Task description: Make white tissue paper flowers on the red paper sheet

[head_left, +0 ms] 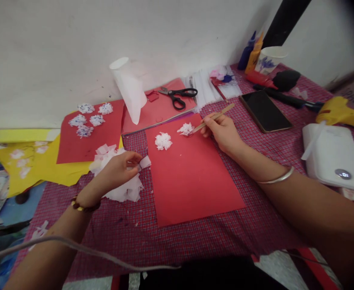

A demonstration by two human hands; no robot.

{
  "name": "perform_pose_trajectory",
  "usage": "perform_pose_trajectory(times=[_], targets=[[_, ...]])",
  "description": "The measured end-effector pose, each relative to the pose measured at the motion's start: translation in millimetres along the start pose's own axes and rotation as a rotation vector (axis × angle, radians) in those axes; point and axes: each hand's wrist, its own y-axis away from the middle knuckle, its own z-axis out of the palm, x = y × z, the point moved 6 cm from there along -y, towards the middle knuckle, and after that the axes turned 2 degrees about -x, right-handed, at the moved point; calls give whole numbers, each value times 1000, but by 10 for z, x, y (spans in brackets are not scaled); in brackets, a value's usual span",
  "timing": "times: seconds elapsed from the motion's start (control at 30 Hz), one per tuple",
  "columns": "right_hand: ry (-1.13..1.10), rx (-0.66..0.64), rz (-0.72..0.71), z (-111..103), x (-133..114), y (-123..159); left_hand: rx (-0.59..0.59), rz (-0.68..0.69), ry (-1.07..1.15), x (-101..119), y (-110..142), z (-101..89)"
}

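Note:
My right hand (219, 129) pinches a flat wooden stick (227, 108), its tip touching a white paper flower (185, 128) on a red paper sheet (192, 173). Left of that flower lies a second, fuller white paper flower (163, 141) on the same sheet. My left hand (123, 169) is closed on a small white paper piece (145, 162) at the sheet's left edge. Beneath and around this hand spreads a pile of white paper pieces (125, 191).
Another red sheet (74, 151) with several blue-speckled white flowers lies at the left on yellow paper (47, 165). Behind are a white paper cone (130, 90) and scissors (178, 94). A phone (266, 110), a white device (330, 153) and a yellow glue gun (342, 112) lie right.

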Motion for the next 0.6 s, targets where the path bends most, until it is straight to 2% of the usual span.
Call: perform_pose_trajectory(times=[0.13, 0.23, 0.4, 0.6], targets=[[-3, 3, -1, 3, -7, 4, 135, 81, -253, 222, 8, 0], [-4, -2, -6, 7, -12, 3, 145, 143, -372, 317, -17, 95], [-15, -5, 4, 6, -1, -4, 97, 102, -510, 276, -104, 233], [-7, -19, 9, 14, -8, -5, 114, -12, -436, 185, -113, 148]])
